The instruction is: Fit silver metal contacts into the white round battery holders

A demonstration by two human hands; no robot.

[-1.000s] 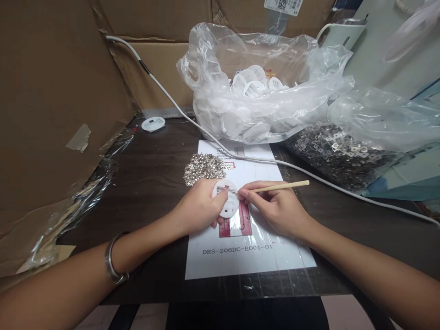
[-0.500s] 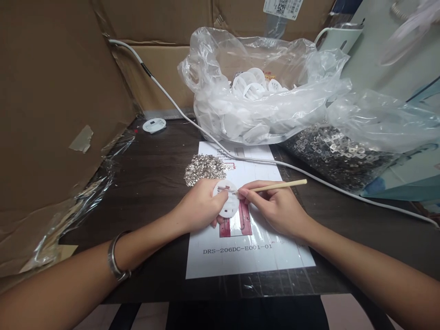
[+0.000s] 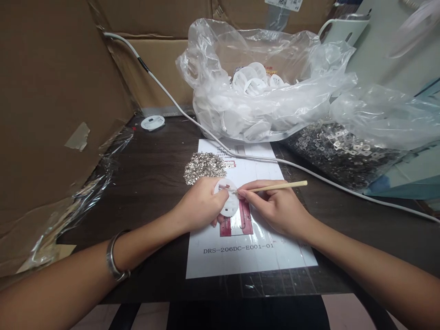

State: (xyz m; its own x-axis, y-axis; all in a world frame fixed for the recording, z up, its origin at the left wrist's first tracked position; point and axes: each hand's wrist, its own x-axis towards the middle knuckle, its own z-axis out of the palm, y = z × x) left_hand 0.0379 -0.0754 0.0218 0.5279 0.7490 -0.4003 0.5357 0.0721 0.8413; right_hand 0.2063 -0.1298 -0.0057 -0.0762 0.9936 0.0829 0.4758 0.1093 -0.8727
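My left hand [image 3: 199, 206] is closed round a small white round plastic part [image 3: 228, 201], held over the printed sheet [image 3: 240, 256] taped to the dark table. My right hand [image 3: 278, 208] pinches a thin wooden stick [image 3: 278, 186] like a pen, its tip pressed onto the top of the white part. A small heap of shiny metal clips [image 3: 204, 166] lies just beyond my left hand.
A clear bag of white round parts [image 3: 254, 101] stands at the back. A second bag of metal clips [image 3: 343, 151] lies right. A white cable [image 3: 309, 172] crosses the table. Another white part [image 3: 152, 122] sits far left. Cardboard walls [image 3: 51, 114] stand left and behind.
Both hands stay on the white part with the stick tip against it; only the camera view shifts slightly.
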